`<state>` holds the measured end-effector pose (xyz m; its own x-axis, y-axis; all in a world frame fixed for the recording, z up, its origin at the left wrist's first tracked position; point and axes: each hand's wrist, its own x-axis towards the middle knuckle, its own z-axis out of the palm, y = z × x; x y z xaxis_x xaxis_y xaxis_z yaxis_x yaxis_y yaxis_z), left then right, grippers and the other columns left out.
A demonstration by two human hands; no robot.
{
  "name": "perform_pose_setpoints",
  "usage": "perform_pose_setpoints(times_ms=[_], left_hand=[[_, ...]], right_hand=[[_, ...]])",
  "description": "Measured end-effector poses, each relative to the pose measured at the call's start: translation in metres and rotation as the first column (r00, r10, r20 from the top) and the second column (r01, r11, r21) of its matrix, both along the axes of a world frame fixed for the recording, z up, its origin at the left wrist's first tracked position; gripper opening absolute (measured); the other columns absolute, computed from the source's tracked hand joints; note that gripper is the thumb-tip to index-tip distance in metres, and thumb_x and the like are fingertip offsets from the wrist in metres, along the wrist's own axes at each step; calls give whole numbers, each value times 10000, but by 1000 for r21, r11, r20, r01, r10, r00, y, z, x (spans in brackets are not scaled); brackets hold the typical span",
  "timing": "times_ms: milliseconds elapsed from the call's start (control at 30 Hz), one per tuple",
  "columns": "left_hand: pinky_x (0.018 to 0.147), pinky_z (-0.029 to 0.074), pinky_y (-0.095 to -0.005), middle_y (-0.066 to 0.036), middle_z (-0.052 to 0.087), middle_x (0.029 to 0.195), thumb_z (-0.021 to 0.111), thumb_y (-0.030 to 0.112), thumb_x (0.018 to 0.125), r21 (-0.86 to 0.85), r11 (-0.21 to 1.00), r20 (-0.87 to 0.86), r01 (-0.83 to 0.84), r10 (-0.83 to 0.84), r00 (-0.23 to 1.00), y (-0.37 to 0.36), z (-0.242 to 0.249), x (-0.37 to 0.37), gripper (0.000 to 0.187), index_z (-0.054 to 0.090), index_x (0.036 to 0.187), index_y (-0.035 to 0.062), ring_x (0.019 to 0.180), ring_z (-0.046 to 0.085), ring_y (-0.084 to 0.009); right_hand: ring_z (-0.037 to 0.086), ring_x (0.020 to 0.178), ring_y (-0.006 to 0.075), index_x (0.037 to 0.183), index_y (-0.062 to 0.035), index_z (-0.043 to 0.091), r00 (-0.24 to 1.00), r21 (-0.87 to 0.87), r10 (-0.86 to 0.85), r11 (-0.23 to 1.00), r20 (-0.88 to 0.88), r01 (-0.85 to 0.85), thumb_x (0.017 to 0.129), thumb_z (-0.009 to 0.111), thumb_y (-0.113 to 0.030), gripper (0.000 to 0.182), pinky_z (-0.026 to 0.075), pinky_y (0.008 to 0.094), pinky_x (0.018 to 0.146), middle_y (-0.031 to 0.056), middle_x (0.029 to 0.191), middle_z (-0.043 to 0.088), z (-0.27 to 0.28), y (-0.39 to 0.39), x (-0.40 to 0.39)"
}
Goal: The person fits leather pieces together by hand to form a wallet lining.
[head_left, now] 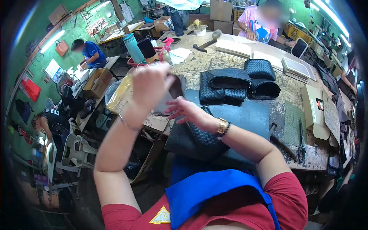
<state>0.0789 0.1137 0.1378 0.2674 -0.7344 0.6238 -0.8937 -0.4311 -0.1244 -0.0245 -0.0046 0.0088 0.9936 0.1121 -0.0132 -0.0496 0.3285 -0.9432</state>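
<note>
My left hand [148, 87] is raised over the table's left part, blurred by motion, its fingers curled closed. A dark brown strip [176, 86] sticks out beside its thumb, and the strip's lower end reaches toward my other hand. My right hand [193, 114], with a gold watch at the wrist, hovers just below with fingers apart. Under it a black woven leather piece [205, 140] lies on the dark mat [245, 120], partly hidden by the hand. Black woven pouches [224, 82] sit beyond the mat, one lying across others.
A hammer [281, 142] and scissors [302, 145] lie at the right, near a green woven sheet [293, 124] and a cardboard box [312, 111]. Farther back are another hammer [207, 43], panel stacks [234, 49] and a teal bottle [133, 48]. A person [260, 23] works across the table.
</note>
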Motion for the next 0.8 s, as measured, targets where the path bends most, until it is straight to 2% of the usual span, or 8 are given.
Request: perform_pose_setpoints(times_ms=[33, 100, 167, 233, 333, 533, 667, 800], left_hand=[[641, 497, -411, -76, 647, 746, 778, 244, 749, -18, 997, -32, 76, -76, 997, -1, -12, -21, 186, 645, 768, 115, 722, 659, -281], [632, 494, -404, -58, 626, 731, 799, 249, 729, -44, 987, -84, 154, -157, 984, -2, -34, -60, 231, 610, 737, 117, 722, 658, -271], [637, 506, -369, -58, 644, 757, 813, 251, 738, -99, 968, -231, 232, -249, 940, -6, -58, -82, 243, 630, 764, 95, 716, 655, -261], [647, 513, -335, -69, 659, 783, 821, 236, 751, -138, 964, -440, 226, -264, 858, -12, -75, -97, 244, 655, 804, 66, 712, 659, -238], [657, 516, -295, -88, 674, 809, 818, 204, 780, -268, 937, -640, 226, -348, 684, -23, -97, -112, 246, 678, 859, 18, 705, 659, -198], [642, 475, -190, -4, 658, 912, 712, 78, 906, -533, 846, -769, 31, -499, 399, -35, -134, -110, 90, 679, 911, -6, 732, 593, -31], [621, 502, -233, -45, 661, 877, 740, 113, 877, -536, 838, -748, -105, -414, 518, -34, -141, -86, 171, 656, 964, -8, 668, 613, -81], [619, 486, -214, -42, 656, 895, 713, 60, 876, -483, 874, -730, -51, -370, 575, -38, -128, -99, 254, 597, 1097, 13, 723, 594, -54]], right_hand=[[597, 1093, 192, 1343, -83, 501, 996, 283, -80, 955, -29, 85, 1011, 492, -497, 531, 500, 408, 904, 57, 1277, 585, 11, -1, -21], [594, 1101, 159, 1265, -91, 539, 959, 451, -282, 855, -6, 254, 1008, 559, -388, 393, 530, 350, 857, 37, 1236, 600, -8, -19, -39], [647, 978, 147, 1174, -97, 582, 839, 367, -541, 792, 53, 488, 999, 596, -288, 259, 562, 347, 801, 32, 1108, 649, -6, -29, -62], [666, 877, 105, 1091, -61, 645, 778, 147, -620, 783, 106, 604, 956, 663, -156, 166, 567, 274, 733, 25, 1024, 692, -25, -56, -76], [660, 809, 79, 993, -21, 685, 670, -53, -671, 693, 318, 719, 921, 710, -117, 123, 550, 246, 718, 35, 923, 716, -34, -77, -90], [604, 776, 45, 915, -22, 650, 685, -189, -630, 671, 365, 717, 862, 780, -121, 172, 492, 216, 637, 10, 856, 694, -33, -94, -110], [612, 830, 63, 987, -16, 655, 725, -173, -588, 721, 359, 671, 879, 746, -83, 157, 503, 235, 633, 47, 976, 703, -61, -106, -99], [609, 797, 92, 997, -3, 537, 588, -175, -681, 577, 436, 798, 908, 677, -32, 168, 538, 294, 659, 53, 897, 619, -44, -85, -100]])
